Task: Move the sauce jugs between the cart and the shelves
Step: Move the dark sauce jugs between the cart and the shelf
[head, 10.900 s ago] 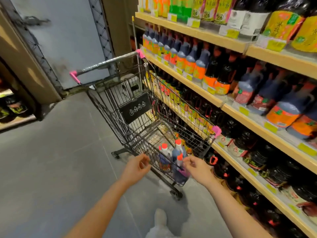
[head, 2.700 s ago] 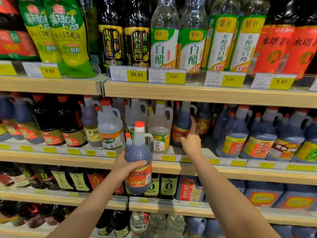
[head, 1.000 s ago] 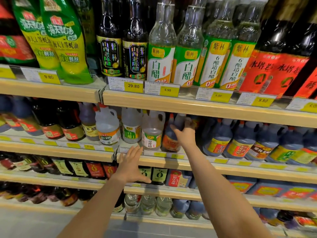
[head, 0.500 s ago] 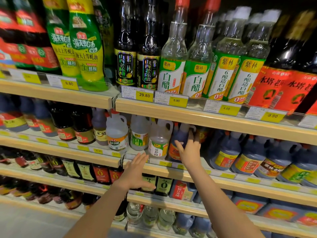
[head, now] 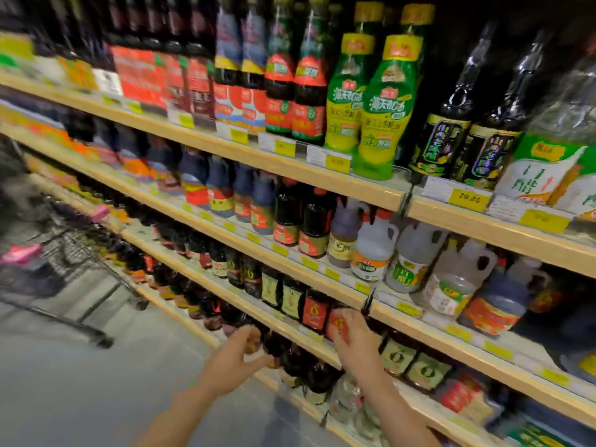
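Note:
Both of my hands hang free in front of the lower shelves and hold nothing. My left hand (head: 233, 359) has loosely spread fingers near dark bottles on a low shelf. My right hand (head: 354, 341) is relaxed just below the wooden shelf edge (head: 325, 285). On that middle shelf stand sauce jugs with handles: a dark blue jug with an orange label (head: 496, 301) at the right, pale jugs (head: 374, 250) beside it, and more blue jugs (head: 219, 188) further left. The wire cart (head: 64, 253) with pink corners sits at the far left, blurred.
The top shelf (head: 290, 166) carries tall bottles, green squeeze bottles (head: 383, 104) and yellow price tags. Lower shelves hold small dark bottles (head: 290, 298). Grey floor (head: 80, 382) stretches between me and the cart.
My view has swung left and down, bringing the cart into sight. My right hand has left the blue jug on the middle shelf and dropped; both hands now hang lower.

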Available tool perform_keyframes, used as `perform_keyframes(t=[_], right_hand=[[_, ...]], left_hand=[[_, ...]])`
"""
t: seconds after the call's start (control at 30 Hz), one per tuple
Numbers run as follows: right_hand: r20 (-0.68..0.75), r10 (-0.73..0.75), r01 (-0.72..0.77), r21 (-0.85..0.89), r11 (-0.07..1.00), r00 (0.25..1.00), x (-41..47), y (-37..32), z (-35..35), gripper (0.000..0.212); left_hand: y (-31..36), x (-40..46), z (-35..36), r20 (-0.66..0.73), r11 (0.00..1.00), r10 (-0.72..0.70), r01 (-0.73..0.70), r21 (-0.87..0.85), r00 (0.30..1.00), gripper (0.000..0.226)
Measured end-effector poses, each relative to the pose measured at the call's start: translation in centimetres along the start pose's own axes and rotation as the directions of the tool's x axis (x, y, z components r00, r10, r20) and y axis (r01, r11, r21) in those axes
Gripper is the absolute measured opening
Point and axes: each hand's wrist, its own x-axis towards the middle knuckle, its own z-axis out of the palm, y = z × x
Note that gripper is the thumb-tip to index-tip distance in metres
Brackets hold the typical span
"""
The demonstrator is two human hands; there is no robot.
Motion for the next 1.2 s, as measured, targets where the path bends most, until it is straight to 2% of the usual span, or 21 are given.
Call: perform_keyframes(t=[0.2, 0.37, 0.57, 0.77, 0.9, 1.0, 1.07, 1.2], right_hand=[[0.292, -0.084, 0.038, 0.160, 0.986, 0.953, 1.2, -11.2, 10.1, 0.028], [0.529, -0.161, 0.018, 0.265, 0.964, 0.833, 2.8, -19.1, 17.3, 0.020], [0.582, -0.269, 0.091, 0.315, 0.945, 0.767, 8.7, -28.3, 23.7, 0.019], [0.704, -0.346, 0.205, 0.281, 0.938, 0.620, 17.2, -35.0, 30.0, 0.015], [0.653, -0.368, 0.179, 0.339, 0.924, 0.662, 23.2, -40.0, 32.5, 0.013], [0.647, -0.394, 0.216, 0.340, 0.915, 0.653, 26.8, -43.2, 34.7, 0.016], [0.659, -0.371, 0.186, 0.336, 0.924, 0.654, 28.1, -44.9, 36.2, 0.018], [0.688, -0.384, 0.203, 0.332, 0.921, 0.616, 29.8, -47.1, 39.2, 0.022]], left_hand=[[-9.2, -6.9, -9.3, -0.224, 0.983, -0.184, 0.174, -0.066, 0.957, 0.032], [-15.8, -11.3, -14.6, -0.344, 0.943, -0.328, 0.287, -0.166, 0.880, 0.028], [-21.1, -10.9, -21.4, -0.439, 0.911, -0.413, 0.358, -0.207, 0.798, 0.030], [-25.3, -5.1, -30.4, -0.547, 0.924, -0.371, 0.358, -0.135, 0.751, 0.025], [-28.1, -1.5, -36.7, -0.573, 0.920, -0.372, 0.375, -0.118, 0.730, 0.025], [-30.4, 0.5, -39.7, -0.612, 0.919, -0.365, 0.375, -0.119, 0.701, 0.021], [-32.0, 1.3, -40.7, -0.618, 0.913, -0.382, 0.384, -0.137, 0.688, 0.021], [-35.3, 2.4, -42.3, -0.599, 0.907, -0.395, 0.398, -0.135, 0.697, 0.021]])
